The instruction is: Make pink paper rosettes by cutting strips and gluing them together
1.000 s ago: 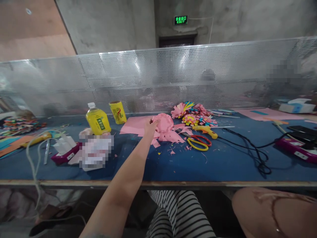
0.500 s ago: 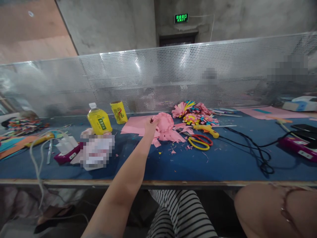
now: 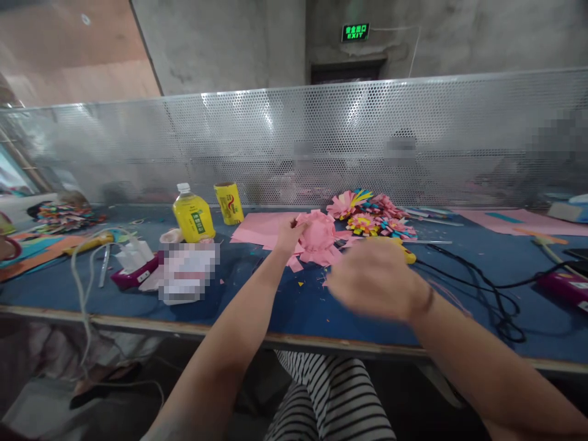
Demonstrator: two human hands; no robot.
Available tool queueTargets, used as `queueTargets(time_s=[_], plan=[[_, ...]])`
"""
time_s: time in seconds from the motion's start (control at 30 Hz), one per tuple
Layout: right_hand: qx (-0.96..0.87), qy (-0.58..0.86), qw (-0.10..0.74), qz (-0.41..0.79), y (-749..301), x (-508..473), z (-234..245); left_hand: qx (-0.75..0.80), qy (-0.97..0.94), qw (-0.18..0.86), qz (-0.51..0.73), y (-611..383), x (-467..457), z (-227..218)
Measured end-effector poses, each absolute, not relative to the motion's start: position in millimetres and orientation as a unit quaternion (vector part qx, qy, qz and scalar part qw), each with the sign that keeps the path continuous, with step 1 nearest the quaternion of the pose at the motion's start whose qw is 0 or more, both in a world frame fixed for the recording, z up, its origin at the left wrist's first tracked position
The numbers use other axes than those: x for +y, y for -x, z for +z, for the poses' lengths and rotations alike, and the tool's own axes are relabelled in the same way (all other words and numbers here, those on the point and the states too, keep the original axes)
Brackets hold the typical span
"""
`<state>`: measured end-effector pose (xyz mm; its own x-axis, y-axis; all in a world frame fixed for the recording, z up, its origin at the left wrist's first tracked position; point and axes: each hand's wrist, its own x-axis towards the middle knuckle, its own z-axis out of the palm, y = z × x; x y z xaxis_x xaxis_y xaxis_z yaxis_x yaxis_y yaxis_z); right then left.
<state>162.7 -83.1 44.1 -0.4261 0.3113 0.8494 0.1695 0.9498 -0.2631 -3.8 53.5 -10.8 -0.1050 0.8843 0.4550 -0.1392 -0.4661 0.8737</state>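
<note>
Bare-armed, with a thin dark band (image 3: 430, 300) round the wrist behind the right hand (image 3: 374, 278) and black-and-white striped cloth (image 3: 331, 398) across the lap.

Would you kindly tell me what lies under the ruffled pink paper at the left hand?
Flat pink sheets and pink scraps stick out from beneath the ruffled pink paper on the blue table. Its underside is hidden, and the blurred right hand covers the tabletop in front.

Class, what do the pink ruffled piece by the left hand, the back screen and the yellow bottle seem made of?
Pink ruffled piece: matte paper, probably; cut fringes, creases.
Silver back screen: metal sheet, apparently; even punched holes, bright glare.
Yellow bottle: likely clear plastic; liquid shows through.
</note>
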Motion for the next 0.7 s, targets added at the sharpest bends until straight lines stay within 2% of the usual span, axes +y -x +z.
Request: queueTargets(time_s=[0.07, 0.13, 0.23, 0.3, 0.37, 0.57, 0.7], plan=[[-0.823, 0.179, 0.539, 0.014, -166.3, -45.5, 44.4, 0.333, -0.563, 0.389, 0.648, 0.6, 48.5, -8.9], [-0.758, 0.259, 0.599, 0.005, -172.9, -7.3, 33.4, 0.322, -0.583, 0.39, 0.636, -2.5, 43.8, -7.3], [-0.714, 0.324, 0.604, 0.142, -184.8, 33.5, 5.1, 0.309, -0.599, 0.387, 0.629, -6.2, 38.8, -5.7], [-0.697, 0.319, 0.587, 0.262, -188.9, 45.1, -9.7, 0.303, -0.604, 0.39, 0.626, -7.8, 36.8, -5.2], [-0.674, 0.318, 0.582, 0.326, -187.1, 46.9, -16.0, 0.3, -0.612, 0.392, 0.617, -8.6, 35.7, -5.0], [-0.612, 0.333, 0.629, 0.344, -169.7, 36.9, -10.8, 0.318, -0.619, 0.386, 0.606, -8.0, 37.2, -6.9], [-0.599, 0.339, 0.623, 0.371, -169.9, 37.5, -12.8, 0.321, -0.594, 0.465, 0.572, -8.2, 34.2, -4.1]])
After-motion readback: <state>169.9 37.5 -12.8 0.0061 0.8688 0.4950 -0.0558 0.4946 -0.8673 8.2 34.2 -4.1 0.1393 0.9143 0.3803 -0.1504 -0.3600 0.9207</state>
